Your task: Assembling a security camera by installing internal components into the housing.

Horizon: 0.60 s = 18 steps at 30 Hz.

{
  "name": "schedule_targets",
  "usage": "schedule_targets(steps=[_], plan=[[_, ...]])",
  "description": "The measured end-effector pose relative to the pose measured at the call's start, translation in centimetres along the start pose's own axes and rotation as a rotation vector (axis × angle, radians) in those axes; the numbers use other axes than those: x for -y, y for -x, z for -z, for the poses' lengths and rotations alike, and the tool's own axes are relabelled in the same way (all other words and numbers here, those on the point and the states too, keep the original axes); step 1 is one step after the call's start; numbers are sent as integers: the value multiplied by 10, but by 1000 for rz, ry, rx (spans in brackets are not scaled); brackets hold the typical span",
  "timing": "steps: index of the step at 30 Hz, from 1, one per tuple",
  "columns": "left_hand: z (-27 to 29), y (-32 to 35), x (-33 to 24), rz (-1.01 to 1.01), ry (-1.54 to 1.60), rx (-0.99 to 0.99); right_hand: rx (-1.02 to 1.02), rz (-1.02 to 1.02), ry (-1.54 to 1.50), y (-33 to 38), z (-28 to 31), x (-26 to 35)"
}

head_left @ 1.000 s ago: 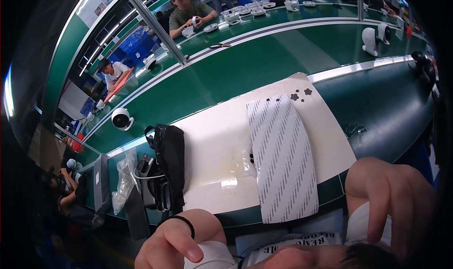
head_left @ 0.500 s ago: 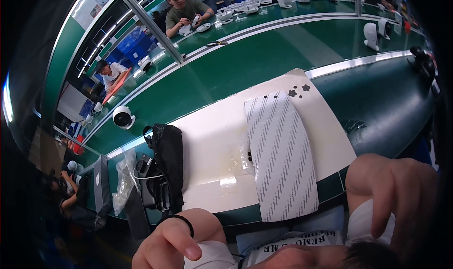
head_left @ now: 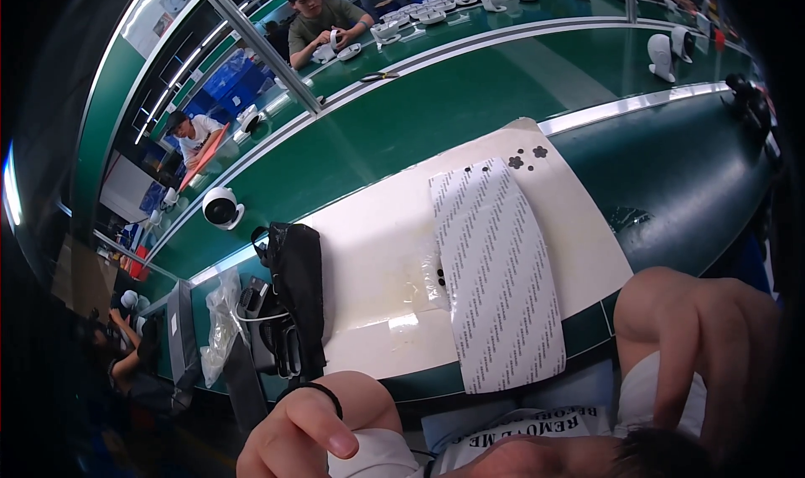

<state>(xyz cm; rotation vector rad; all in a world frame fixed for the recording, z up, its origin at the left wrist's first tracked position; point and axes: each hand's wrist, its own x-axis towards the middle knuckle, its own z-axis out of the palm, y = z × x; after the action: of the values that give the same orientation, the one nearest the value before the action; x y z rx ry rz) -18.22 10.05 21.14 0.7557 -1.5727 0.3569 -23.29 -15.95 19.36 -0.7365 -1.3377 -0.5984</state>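
Note:
My left hand (head_left: 298,436), with a black band at its wrist, is raised at the lower edge. Its thumb sticks out, the other fingers are partly cut off by the edge, and I see nothing held. My right hand (head_left: 713,344) is raised at the lower right, its fingers stretched downward and apart, also without a visible object. Between and beyond them lies a white sheet (head_left: 499,285) with slanted rows of grey print, hanging slightly over the table's near edge. It rests on a cream board (head_left: 369,268). Black flower-shaped pieces and dots (head_left: 516,163) lie beside its far end.
Left of the board stand a black bag (head_left: 300,298) and a clear plastic bag (head_left: 220,331). A round white camera (head_left: 222,208) is on the green table (head_left: 436,134). Pliers (head_left: 379,77) lie farther back. Across a metal rail, a co-worker (head_left: 327,25) handles white parts.
The view has shifted slightly, so the scene sits a little differently in the picture. Across the table, the co-worker's hands and white part have moved. My hands stay nearly where they were.

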Motion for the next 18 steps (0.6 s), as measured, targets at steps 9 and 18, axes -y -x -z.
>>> schedule_targets(steps=[9,18], plan=[[3,-1,-6,26,-31,-11,25,66,-22,2,-3,-11],[2,-4,3,-32,-18,9,41,158,-24,7,0,-10]])
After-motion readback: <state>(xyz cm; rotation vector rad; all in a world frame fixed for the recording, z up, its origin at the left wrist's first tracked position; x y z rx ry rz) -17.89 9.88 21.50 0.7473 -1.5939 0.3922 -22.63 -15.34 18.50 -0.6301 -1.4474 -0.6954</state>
